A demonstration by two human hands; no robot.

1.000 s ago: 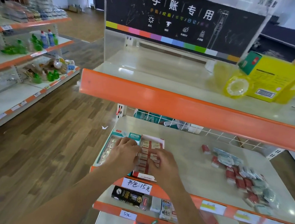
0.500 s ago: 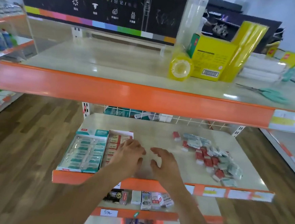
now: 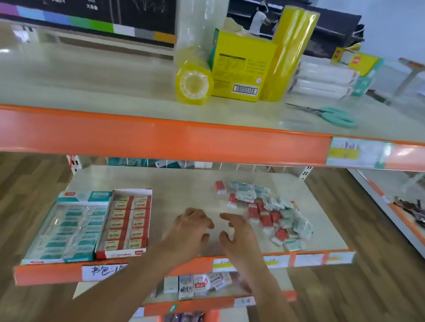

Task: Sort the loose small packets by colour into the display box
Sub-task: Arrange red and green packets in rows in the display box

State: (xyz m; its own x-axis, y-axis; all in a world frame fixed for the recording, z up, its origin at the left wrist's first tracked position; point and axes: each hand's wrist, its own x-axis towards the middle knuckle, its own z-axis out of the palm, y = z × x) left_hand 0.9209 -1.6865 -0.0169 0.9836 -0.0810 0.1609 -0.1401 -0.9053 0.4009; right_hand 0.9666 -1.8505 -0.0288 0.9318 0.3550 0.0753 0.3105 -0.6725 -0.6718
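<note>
On the middle shelf (image 3: pixel 179 183), two display boxes stand side by side at the front left. The teal box (image 3: pixel 70 226) holds rows of teal packets; the red box (image 3: pixel 126 224) holds rows of red-banded packets. A loose pile of red and teal small packets (image 3: pixel 268 213) lies on the right of the shelf. My left hand (image 3: pixel 189 229) and my right hand (image 3: pixel 238 232) hover over the bare shelf between the red box and the pile, fingers spread and loosely bent, holding nothing. My right hand is just left of the pile.
The upper shelf's orange front edge (image 3: pixel 157 138) overhangs the work area. On it stand yellow tape rolls (image 3: pixel 193 83), a yellow carton (image 3: pixel 241 66) and teal scissors (image 3: pixel 337 117). Below, a shelf holds small boxes (image 3: pixel 196 285); an orange bucket (image 3: pixel 186 321) sits underneath.
Both hands left the red display box and moved right across the shelf toward the loose pile. The view swung right as well.
</note>
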